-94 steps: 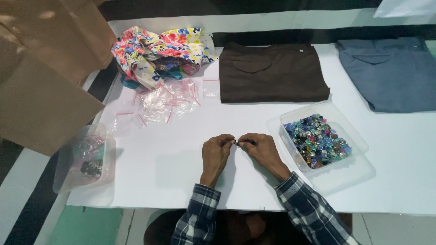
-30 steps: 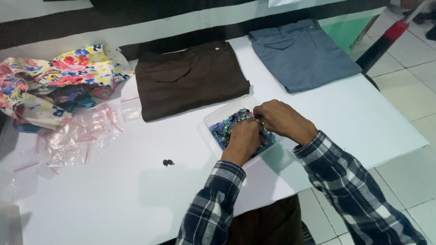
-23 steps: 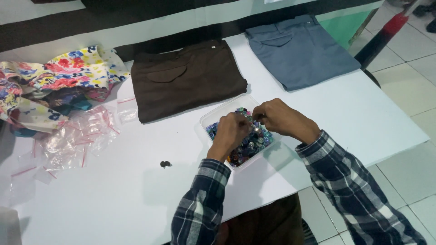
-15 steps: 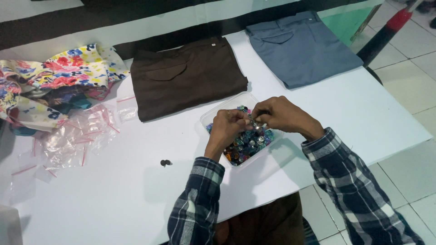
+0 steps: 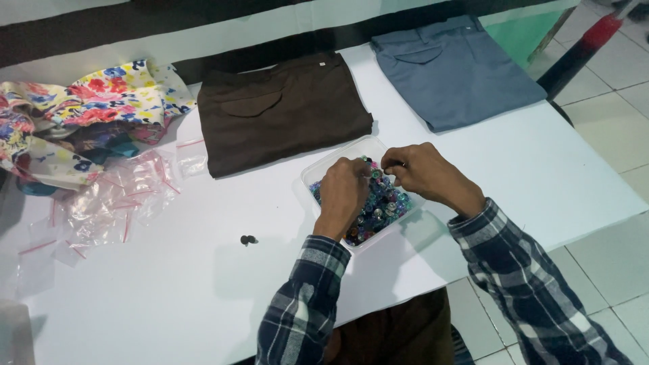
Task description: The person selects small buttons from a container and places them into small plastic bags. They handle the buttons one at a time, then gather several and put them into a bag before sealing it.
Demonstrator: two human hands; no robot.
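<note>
A white table (image 5: 169,297) carries folded brown trousers (image 5: 284,111) and folded grey trousers (image 5: 453,71) side by side at its far edge, with floral cloth (image 5: 81,115) and small clear bags (image 5: 115,203) at the left. Near the front edge sits a clear tray (image 5: 324,165) of coloured beads (image 5: 382,206). The left hand (image 5: 341,196) rests in the beads with fingers curled down; whether they pinch one is unclear. The right hand (image 5: 422,172) hovers over the tray, fingertips pressed together. A small dark piece (image 5: 248,240) lies alone, left of the tray.

brown trousers (image 5: 284,111), grey trousers (image 5: 456,71), floral cloth (image 5: 88,115)
</note>
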